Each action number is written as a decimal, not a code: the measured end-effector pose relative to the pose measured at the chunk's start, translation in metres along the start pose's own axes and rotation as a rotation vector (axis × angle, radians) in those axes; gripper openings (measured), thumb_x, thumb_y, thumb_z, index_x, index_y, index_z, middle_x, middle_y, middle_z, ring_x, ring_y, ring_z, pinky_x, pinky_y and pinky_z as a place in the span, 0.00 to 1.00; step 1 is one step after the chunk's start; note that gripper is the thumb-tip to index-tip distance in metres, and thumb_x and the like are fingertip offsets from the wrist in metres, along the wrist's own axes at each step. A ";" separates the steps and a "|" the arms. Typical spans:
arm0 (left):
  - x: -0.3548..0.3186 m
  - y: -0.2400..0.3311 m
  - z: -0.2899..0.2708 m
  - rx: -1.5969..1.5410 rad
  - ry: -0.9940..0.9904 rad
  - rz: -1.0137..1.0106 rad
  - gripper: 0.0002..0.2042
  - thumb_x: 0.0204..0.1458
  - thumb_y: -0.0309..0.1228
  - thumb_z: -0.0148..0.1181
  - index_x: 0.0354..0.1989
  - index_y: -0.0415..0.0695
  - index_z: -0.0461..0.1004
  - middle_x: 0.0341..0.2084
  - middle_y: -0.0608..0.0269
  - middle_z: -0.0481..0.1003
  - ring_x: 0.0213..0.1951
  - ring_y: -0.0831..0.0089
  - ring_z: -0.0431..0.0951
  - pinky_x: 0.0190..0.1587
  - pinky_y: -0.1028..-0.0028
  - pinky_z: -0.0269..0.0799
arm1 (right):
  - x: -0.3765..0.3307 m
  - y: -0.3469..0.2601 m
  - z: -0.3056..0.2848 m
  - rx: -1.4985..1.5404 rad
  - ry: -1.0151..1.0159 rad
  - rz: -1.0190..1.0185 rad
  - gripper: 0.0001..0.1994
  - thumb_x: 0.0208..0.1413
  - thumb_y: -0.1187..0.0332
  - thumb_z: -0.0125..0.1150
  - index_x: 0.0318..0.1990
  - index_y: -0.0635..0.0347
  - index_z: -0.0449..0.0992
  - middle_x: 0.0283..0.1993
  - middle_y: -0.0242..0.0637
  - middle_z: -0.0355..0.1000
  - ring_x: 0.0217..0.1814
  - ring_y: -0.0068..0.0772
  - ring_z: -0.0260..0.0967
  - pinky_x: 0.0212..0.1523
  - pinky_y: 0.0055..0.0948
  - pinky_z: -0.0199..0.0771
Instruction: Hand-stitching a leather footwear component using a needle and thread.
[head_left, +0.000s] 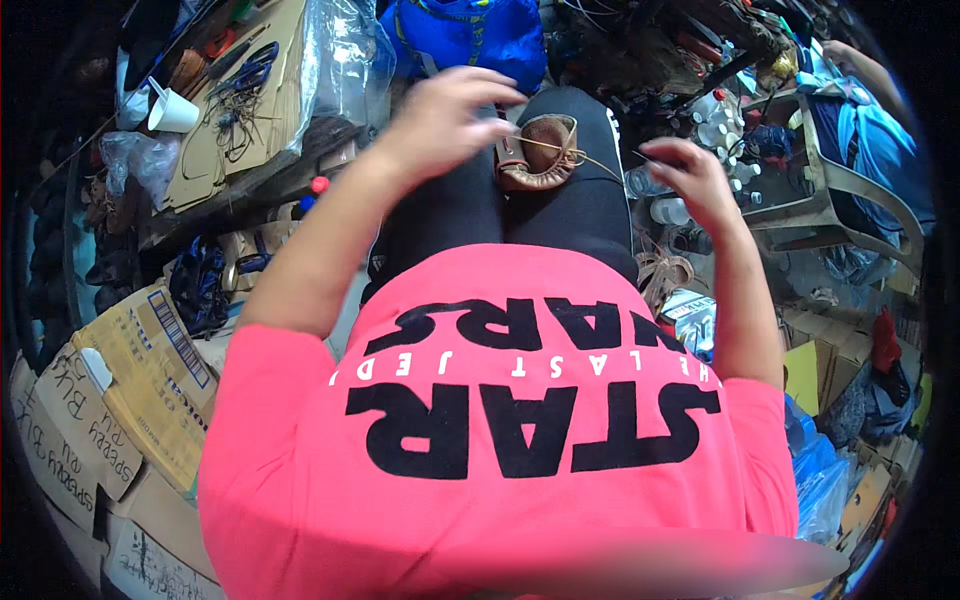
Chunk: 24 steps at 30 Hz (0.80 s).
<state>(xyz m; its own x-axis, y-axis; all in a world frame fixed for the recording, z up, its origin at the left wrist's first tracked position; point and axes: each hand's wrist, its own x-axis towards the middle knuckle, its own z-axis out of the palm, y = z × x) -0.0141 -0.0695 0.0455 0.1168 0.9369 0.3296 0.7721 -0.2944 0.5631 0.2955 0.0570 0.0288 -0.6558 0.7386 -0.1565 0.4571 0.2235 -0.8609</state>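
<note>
A small brown leather shoe (540, 152) lies on my lap, on black trousers (560, 205). My left hand (450, 112) hovers at the shoe's left end, fingers curled, touching or just above its heel. My right hand (692, 180) is raised to the right of the shoe and pinches a thin tan lace (600, 165) that runs taut from the shoe's opening. A bright pink shirt with black letters (500, 420) fills the lower half of the view.
A cluttered bench with cardboard (250, 100), a white paper cup (172, 110) and clear plastic bags stands at upper left. Cardboard boxes (130, 380) stack at lower left. A blue bag (470, 35) sits ahead. A metal chair with blue cloth (850, 170) and bottles stands right.
</note>
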 end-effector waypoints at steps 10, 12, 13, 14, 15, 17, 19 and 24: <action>0.050 0.000 0.052 -0.300 -0.455 -0.245 0.12 0.44 0.35 0.65 0.33 0.39 0.77 0.30 0.58 0.77 0.36 0.69 0.77 0.41 0.72 0.70 | 0.045 -0.012 0.039 -0.056 -0.124 -0.204 0.06 0.45 0.80 0.63 0.32 0.60 0.78 0.33 0.28 0.68 0.38 0.19 0.67 0.40 0.20 0.68; 0.045 -0.010 0.059 -0.481 -0.420 -0.295 0.12 0.43 0.35 0.66 0.31 0.39 0.78 0.25 0.59 0.78 0.31 0.71 0.77 0.38 0.72 0.71 | 0.045 -0.009 0.042 -0.037 -0.131 -0.208 0.06 0.45 0.80 0.63 0.32 0.60 0.78 0.33 0.28 0.68 0.38 0.19 0.67 0.40 0.20 0.68; 0.045 -0.011 0.060 -0.562 -0.437 -0.321 0.11 0.44 0.35 0.66 0.30 0.39 0.78 0.25 0.61 0.78 0.31 0.75 0.76 0.38 0.73 0.70 | 0.044 -0.006 0.043 -0.013 -0.122 -0.217 0.06 0.44 0.79 0.64 0.32 0.58 0.79 0.32 0.28 0.68 0.37 0.20 0.68 0.39 0.20 0.68; 0.045 -0.013 0.060 -0.644 -0.453 -0.347 0.11 0.45 0.34 0.66 0.30 0.39 0.78 0.26 0.63 0.78 0.31 0.79 0.75 0.38 0.75 0.70 | 0.043 -0.005 0.044 0.012 -0.113 -0.225 0.07 0.43 0.78 0.65 0.31 0.57 0.80 0.31 0.28 0.69 0.36 0.21 0.68 0.39 0.21 0.68; 0.045 -0.014 0.060 -0.644 -0.454 -0.347 0.11 0.45 0.34 0.66 0.30 0.39 0.78 0.26 0.63 0.78 0.31 0.79 0.75 0.38 0.75 0.70 | 0.042 -0.004 0.044 0.012 -0.113 -0.225 0.07 0.43 0.78 0.65 0.31 0.57 0.80 0.31 0.28 0.69 0.36 0.21 0.68 0.39 0.21 0.68; 0.045 -0.014 0.058 -0.745 -0.487 -0.393 0.10 0.45 0.33 0.66 0.30 0.38 0.78 0.26 0.66 0.78 0.31 0.81 0.74 0.38 0.76 0.70 | 0.040 -0.005 0.047 0.019 -0.106 -0.222 0.07 0.43 0.78 0.65 0.32 0.57 0.80 0.30 0.28 0.69 0.35 0.21 0.68 0.38 0.21 0.68; 0.044 -0.014 0.058 -0.772 -0.501 -0.415 0.11 0.45 0.33 0.65 0.31 0.38 0.78 0.27 0.66 0.78 0.31 0.80 0.74 0.38 0.77 0.70 | 0.038 -0.006 0.050 0.002 -0.099 -0.258 0.07 0.43 0.78 0.65 0.32 0.57 0.80 0.30 0.28 0.69 0.35 0.21 0.68 0.38 0.21 0.68; 0.043 -0.017 0.057 -0.847 -0.541 -0.432 0.11 0.47 0.31 0.64 0.36 0.37 0.78 0.29 0.65 0.78 0.31 0.79 0.75 0.39 0.77 0.70 | 0.031 -0.005 0.058 -0.032 -0.028 -0.308 0.08 0.42 0.78 0.65 0.32 0.57 0.80 0.29 0.29 0.70 0.34 0.21 0.68 0.36 0.21 0.69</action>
<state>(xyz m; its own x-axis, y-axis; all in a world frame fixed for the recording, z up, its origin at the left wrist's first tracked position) 0.0137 -0.0131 0.0069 0.3582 0.8903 -0.2813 0.1576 0.2393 0.9581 0.2383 0.0418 0.0008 -0.7824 0.6154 0.0957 0.2526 0.4540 -0.8544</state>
